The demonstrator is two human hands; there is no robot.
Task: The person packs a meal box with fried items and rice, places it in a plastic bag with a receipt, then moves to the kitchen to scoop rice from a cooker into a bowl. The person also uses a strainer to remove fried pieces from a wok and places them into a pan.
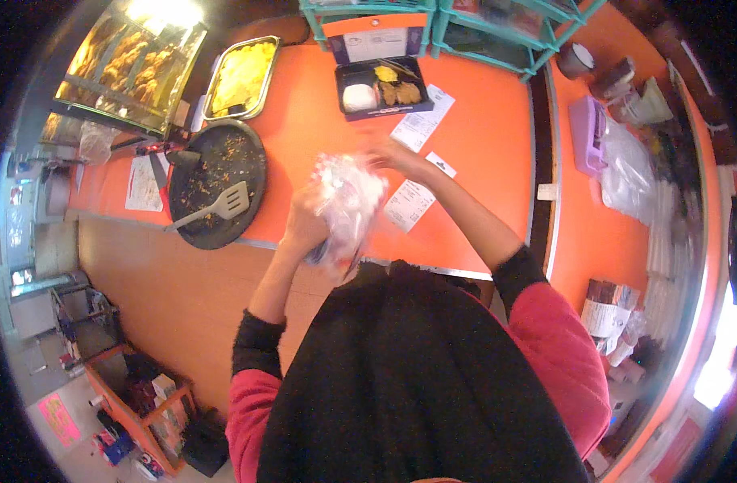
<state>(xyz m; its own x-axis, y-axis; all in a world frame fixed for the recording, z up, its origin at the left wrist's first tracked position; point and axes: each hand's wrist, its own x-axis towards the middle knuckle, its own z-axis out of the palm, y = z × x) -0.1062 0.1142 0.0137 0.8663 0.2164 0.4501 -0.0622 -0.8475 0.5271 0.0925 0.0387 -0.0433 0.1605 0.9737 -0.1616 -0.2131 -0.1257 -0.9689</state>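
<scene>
My left hand (pixel 305 222) grips a clear plastic bag (pixel 350 202) above the front edge of the orange counter. The bag is blurred, and its contents cannot be made out. Close to the bag's upper right side is my right hand (pixel 399 158), its fingers smeared by motion; whether they touch the bag is unclear. Beyond both hands sits a dark meal box (pixel 388 113) with its lid raised, holding a white mound of rice (pixel 360 96), yellow food (pixel 385 73) and browned fried pieces (pixel 400 93). Two printed paper slips (pixel 409 204) lie to the right, under and beside my right forearm.
At left, a round dark pan (pixel 235 157) with crumbs carries a slotted turner (pixel 229 202). Behind it are a metal tray of yellow food (pixel 214 111) and a lit glass display case (pixel 163 121). Teal racks (pixel 486 57) stand at the back; a purple container (pixel 581 136) sits right.
</scene>
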